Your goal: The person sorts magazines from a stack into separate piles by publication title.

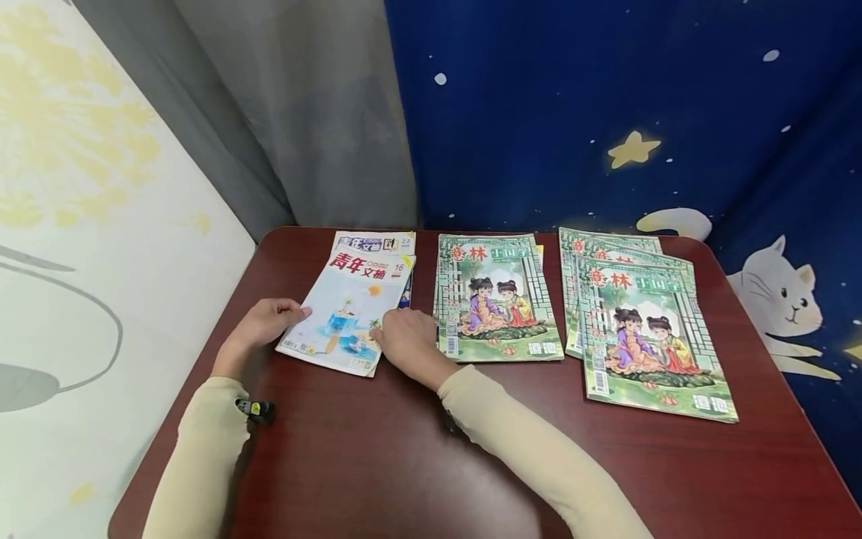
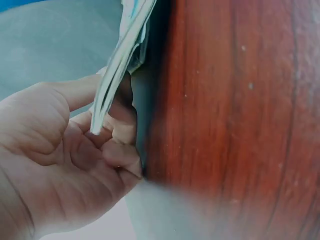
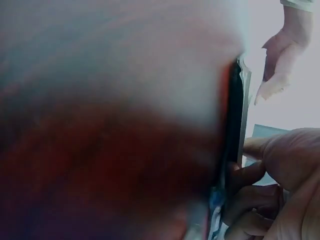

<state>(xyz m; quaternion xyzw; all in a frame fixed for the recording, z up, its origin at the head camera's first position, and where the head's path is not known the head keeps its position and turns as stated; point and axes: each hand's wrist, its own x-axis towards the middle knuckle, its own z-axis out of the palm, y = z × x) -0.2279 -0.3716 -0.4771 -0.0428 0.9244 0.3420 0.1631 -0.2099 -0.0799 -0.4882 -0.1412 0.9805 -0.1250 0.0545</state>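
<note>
In the head view, a white-covered magazine (image 1: 337, 318) with red title characters and a blue beach picture lies tilted on top of another magazine (image 1: 346, 242) with a purple title. My left hand (image 1: 265, 325) pinches its left edge, thumb above. At the opposite edge, my right hand (image 1: 408, 341) grips it near the lower corner. The left wrist view shows the magazine's page edges (image 2: 112, 80) between the thumb and curled fingers, the near edge lifted off the table. In the right wrist view, the right fingers are curled under the magazine's edge (image 3: 245, 97).
Just right of my right hand lies a green-bordered magazine (image 1: 498, 329) with two cartoon children, another yellow edge peeking out behind. Farther right, several like magazines (image 1: 656, 359) overlap in a fanned pile. The dark red table (image 1: 377, 457) meets curtains (image 1: 512, 150) at its back edge.
</note>
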